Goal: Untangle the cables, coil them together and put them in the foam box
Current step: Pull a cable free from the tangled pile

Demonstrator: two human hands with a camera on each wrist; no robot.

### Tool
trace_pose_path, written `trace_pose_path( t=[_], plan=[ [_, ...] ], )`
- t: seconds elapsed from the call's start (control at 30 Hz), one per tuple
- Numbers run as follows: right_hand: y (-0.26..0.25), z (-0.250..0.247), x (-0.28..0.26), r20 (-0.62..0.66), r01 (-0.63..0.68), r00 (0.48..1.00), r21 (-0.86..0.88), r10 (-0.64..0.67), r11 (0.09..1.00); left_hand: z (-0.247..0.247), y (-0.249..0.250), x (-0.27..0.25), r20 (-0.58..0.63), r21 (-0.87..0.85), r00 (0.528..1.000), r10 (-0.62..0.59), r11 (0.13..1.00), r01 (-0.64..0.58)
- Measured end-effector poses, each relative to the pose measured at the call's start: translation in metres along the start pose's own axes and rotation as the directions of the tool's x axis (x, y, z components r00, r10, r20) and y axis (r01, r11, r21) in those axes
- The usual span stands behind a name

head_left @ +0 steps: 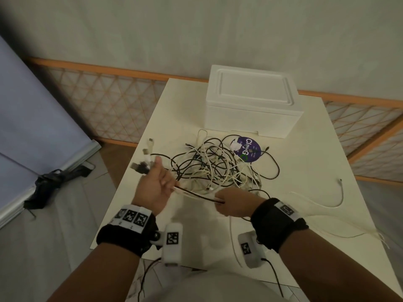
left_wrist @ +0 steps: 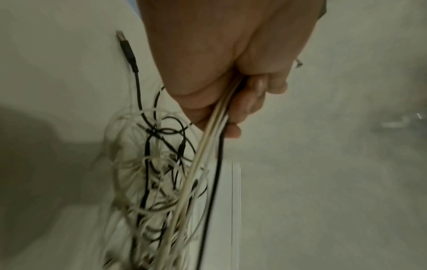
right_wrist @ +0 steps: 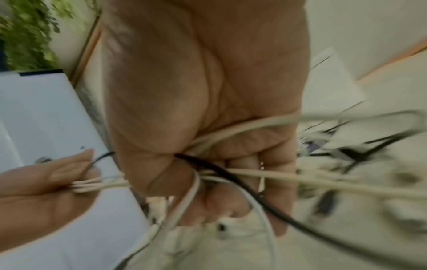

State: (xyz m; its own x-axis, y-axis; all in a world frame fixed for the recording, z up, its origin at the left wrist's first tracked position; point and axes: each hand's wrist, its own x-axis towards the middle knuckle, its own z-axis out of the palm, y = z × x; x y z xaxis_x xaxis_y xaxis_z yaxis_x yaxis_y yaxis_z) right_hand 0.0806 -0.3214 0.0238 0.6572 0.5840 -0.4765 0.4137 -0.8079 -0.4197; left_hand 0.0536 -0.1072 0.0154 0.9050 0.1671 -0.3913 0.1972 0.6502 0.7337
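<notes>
White counter (head_left: 305,192), squarish, set against a pale wall with an orange-framed lattice panel (head_left: 104,110) behind and to the right. Bluish board (head_left: 32,127) leaning at far left, black bundle (head_left: 54,182) on the floor at its foot. Foam box (head_left: 250,101) at the counter's far edge, lid on, closed. Just in front of it, tangle of black and white cables (head_left: 213,166) heaped mid-counter, touching and partly covering a round purple sticker (head_left: 248,149); lettering on it only partly legible. One white cable (head_left: 322,203) trailing apart to the right, plug end lifted. Left hand (head_left: 154,188) raised over the counter's left edge, fingers curled round a bunch of plug ends fanning out above the fist, blurred. Right hand (head_left: 233,203) clenched round the same strands a little further along, a taut stretch of black and white cord between the two fists. Left wrist view: fingers (left_wrist: 245,102) closed on pale and black strands running down into the heap, a black plug (left_wrist: 126,47) dangling free beside. Right wrist view: cords crossing the palm (right_wrist: 208,109), heavily smeared by motion; greenery in the corner too blurred to identify. Black wristbands with printed markers on both wrists. Near edge of the counter cut off by the forearms.
</notes>
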Motion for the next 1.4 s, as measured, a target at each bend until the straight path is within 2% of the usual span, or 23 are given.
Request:
trace_pose_path(
  t=[0.1,0.2,0.27,0.4,0.43,0.5,0.57,0.6,0.67,0.77,0.9,1.0,1.07,1.2,1.33,1.4],
  plan=[
    [0.042,0.008,-0.022,0.035,-0.116,0.993,0.021,0.116,0.993,-0.023,0.016,0.007,-0.175,-0.059,0.985,-0.007,0.998,-0.004],
    [0.081,0.019,-0.043,0.044,-0.188,0.980,-0.143,0.196,0.972,-0.040,0.014,0.004,-0.309,-0.017,0.950,-0.034,0.999,0.031],
    [0.104,0.028,-0.054,0.062,-0.246,0.964,-0.166,0.259,0.955,-0.050,0.002,0.006,-0.396,0.001,0.914,-0.084,0.996,0.092],
    [0.132,0.036,-0.062,0.113,-0.309,0.937,-0.178,0.331,0.934,-0.055,-0.030,0.006,-0.454,-0.016,0.870,-0.192,0.978,0.208],
    [0.134,0.036,-0.062,0.133,-0.310,0.935,-0.135,0.327,0.941,-0.053,-0.037,0.004,-0.456,-0.024,0.866,-0.206,0.975,0.219],
    [0.129,0.029,-0.056,0.151,-0.291,0.951,0.154,0.268,0.944,-0.046,-0.045,0.002,-0.454,-0.027,0.863,-0.221,0.972,0.234],
    [0.119,0.021,-0.044,0.052,-0.220,0.975,0.395,0.218,0.892,-0.041,-0.048,0.000,-0.449,-0.001,0.866,-0.219,0.970,0.244],
    [0.115,0.019,-0.035,-0.036,-0.192,0.973,0.411,0.227,0.891,-0.039,-0.049,0.000,-0.445,0.023,0.870,-0.212,0.969,0.248],
    [0.105,0.018,-0.018,-0.149,-0.174,0.963,0.287,0.224,0.942,-0.035,-0.052,-0.002,-0.446,0.075,0.873,-0.198,0.964,0.257],
    [0.093,0.023,0.006,-0.222,-0.125,0.967,0.008,0.124,0.992,-0.025,-0.054,-0.007,-0.426,0.111,0.882,-0.200,0.956,0.271],
    [0.092,0.035,0.027,-0.167,-0.146,0.978,-0.140,0.122,0.979,-0.005,-0.053,-0.013,-0.352,0.174,0.911,-0.214,0.942,0.288],
    [0.096,0.038,0.033,-0.191,-0.131,0.977,-0.205,0.092,0.970,0.008,-0.051,-0.013,-0.305,0.238,0.926,-0.221,0.924,0.299],
    [0.101,0.035,0.037,-0.213,-0.084,0.976,-0.214,0.037,0.973,0.016,-0.050,-0.013,-0.265,0.291,0.939,-0.219,0.910,0.295],
    [0.107,0.025,0.037,-0.200,0.021,0.979,-0.113,-0.043,0.993,0.029,-0.051,-0.009,-0.201,0.395,0.967,-0.153,0.891,0.223],
    [0.096,-0.003,0.024,-0.280,0.077,0.959,0.119,-0.041,0.990,0.041,-0.054,-0.006,-0.155,0.460,0.983,-0.101,0.873,0.163],
    [0.088,-0.015,0.017,-0.291,0.087,0.956,0.157,-0.038,0.984,0.046,-0.056,-0.004,-0.122,0.496,0.989,-0.086,0.857,0.136]
  ],
)
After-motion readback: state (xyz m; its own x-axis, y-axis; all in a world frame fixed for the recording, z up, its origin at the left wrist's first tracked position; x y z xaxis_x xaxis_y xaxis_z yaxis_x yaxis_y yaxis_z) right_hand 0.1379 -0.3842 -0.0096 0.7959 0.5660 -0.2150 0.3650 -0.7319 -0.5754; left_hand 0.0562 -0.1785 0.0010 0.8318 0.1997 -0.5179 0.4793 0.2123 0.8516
